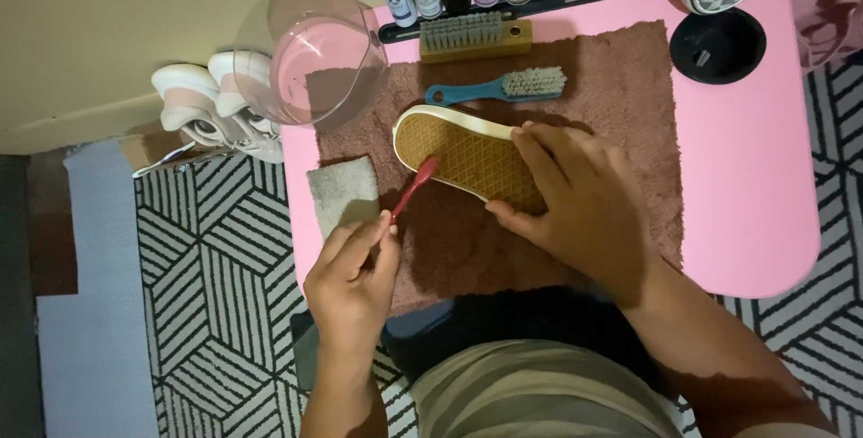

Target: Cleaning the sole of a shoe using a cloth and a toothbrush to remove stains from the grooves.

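Left hand point(352, 278), fingers pinching red toothbrush point(412, 192), bristles on upturned tan shoe sole point(463, 154). Right hand point(584, 203), fingers spread, pressing shoe onto brown towel point(629, 88). Behind: 2 brushes, blue point(499, 88) and wooden point(475, 38); glass bowl point(310, 56).

A pink counter point(755, 177) with rounded corners fills the right of the scene, a round black cup hollow point(717, 45) set into its far right part. Below it the floor carries a rug point(216, 267) of black and white striped hexagons. Left of the rug lies a pale grey mat point(90, 312). A cream wall point(117, 16) runs along the far left side. The light is dim and warm.
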